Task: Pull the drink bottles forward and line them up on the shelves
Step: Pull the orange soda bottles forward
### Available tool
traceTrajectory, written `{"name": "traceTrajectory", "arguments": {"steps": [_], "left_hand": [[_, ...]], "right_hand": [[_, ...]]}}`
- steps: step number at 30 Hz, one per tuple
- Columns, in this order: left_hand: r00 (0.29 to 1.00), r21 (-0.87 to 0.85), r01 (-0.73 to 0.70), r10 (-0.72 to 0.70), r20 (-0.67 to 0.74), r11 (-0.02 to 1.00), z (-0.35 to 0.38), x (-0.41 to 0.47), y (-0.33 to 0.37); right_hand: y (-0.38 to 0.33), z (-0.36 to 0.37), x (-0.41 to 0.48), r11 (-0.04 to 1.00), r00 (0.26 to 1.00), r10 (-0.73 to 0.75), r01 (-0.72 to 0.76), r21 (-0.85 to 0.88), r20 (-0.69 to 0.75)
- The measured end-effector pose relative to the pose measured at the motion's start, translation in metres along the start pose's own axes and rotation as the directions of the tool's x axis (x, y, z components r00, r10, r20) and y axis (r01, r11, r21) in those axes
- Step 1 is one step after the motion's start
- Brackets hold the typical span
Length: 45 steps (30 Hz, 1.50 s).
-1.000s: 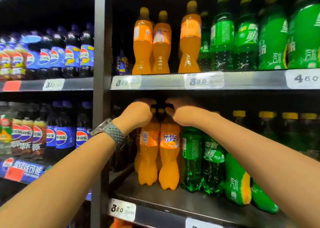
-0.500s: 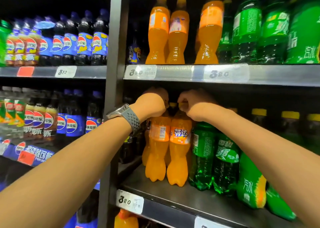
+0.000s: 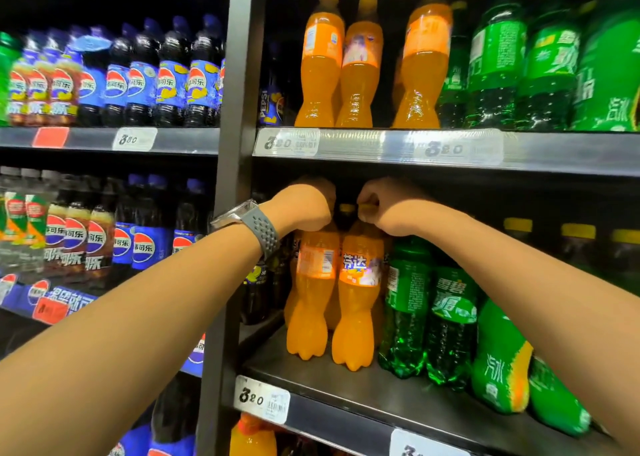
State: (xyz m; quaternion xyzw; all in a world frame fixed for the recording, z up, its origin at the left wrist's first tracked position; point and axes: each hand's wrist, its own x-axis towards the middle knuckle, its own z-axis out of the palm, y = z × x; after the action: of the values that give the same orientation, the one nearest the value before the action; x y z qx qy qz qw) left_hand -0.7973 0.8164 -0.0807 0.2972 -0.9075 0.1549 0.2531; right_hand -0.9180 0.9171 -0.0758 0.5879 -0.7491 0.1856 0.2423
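Two orange bottles stand side by side, touching, a little back from the front edge of the middle shelf (image 3: 346, 391). Both are full of orange drink. The left orange bottle (image 3: 313, 292) has the left hand (image 3: 303, 207) curled round its top, so its cap is hidden. The right orange bottle (image 3: 358, 299) has a yellow cap (image 3: 367, 206), and the right hand (image 3: 388, 209) pinches that cap with bent fingers. Another yellow cap peeks out behind, between the two hands. Just right of the orange pair stand green bottles (image 3: 405, 303) in a row, and the ones farthest right are nearer the front. A white price tag (image 3: 261, 398) sits on the shelf edge below. On the shelf above stand more orange bottles (image 3: 320, 67) and more green ones (image 3: 495, 67). Across the dark post, the left shelves hold cola bottles (image 3: 142, 84) with blue labels and dark drink inside. A grey watch (image 3: 258, 227) is on the left wrist.
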Motion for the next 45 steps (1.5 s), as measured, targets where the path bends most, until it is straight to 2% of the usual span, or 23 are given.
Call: {"name": "traceTrajectory", "arguments": {"steps": [4, 10, 17, 26, 30, 34, 40, 45], "left_hand": [[0.999, -0.064, 0.029, -0.028, 0.015, 0.998, 0.002, -0.002, -0.001], [0.985, -0.136, 0.088, -0.106, -0.136, 0.987, 0.009, 0.000, -0.006], [0.989, -0.096, 0.067, -0.079, -0.125, 0.993, 0.007, 0.004, -0.004], [0.999, -0.078, 0.041, -0.042, -0.007, 0.996, 0.007, 0.008, -0.007], [0.995, -0.080, 0.031, -0.038, -0.094, 0.996, 0.013, 0.006, -0.013], [0.992, -0.087, 0.036, -0.046, -0.117, 0.996, 0.019, 0.006, -0.018], [0.983, -0.108, 0.046, -0.065, -0.171, 0.993, 0.027, 0.002, -0.025], [0.983, -0.126, 0.045, -0.067, -0.172, 0.991, 0.031, 0.001, -0.023]], "right_hand": [[-0.001, 0.007, 0.000, 1.000, 1.000, -0.004, 0.005, 0.023, -0.025], [-0.004, 0.011, 0.004, 0.999, 0.999, -0.021, 0.023, 0.046, -0.039], [-0.007, 0.012, 0.003, 0.999, 0.997, 0.028, -0.029, -0.017, -0.075], [-0.007, 0.020, 0.002, 0.994, 0.990, 0.104, -0.105, -0.010, -0.096], [-0.008, 0.028, 0.007, 0.990, 0.985, 0.135, -0.130, 0.052, -0.105], [-0.012, 0.039, 0.011, 0.977, 0.972, 0.174, -0.150, 0.153, -0.157], [-0.013, 0.043, 0.014, 0.977, 0.973, 0.149, -0.117, 0.178, -0.176], [-0.012, 0.033, 0.012, 0.991, 0.992, 0.081, -0.070, 0.112, -0.097]]}}
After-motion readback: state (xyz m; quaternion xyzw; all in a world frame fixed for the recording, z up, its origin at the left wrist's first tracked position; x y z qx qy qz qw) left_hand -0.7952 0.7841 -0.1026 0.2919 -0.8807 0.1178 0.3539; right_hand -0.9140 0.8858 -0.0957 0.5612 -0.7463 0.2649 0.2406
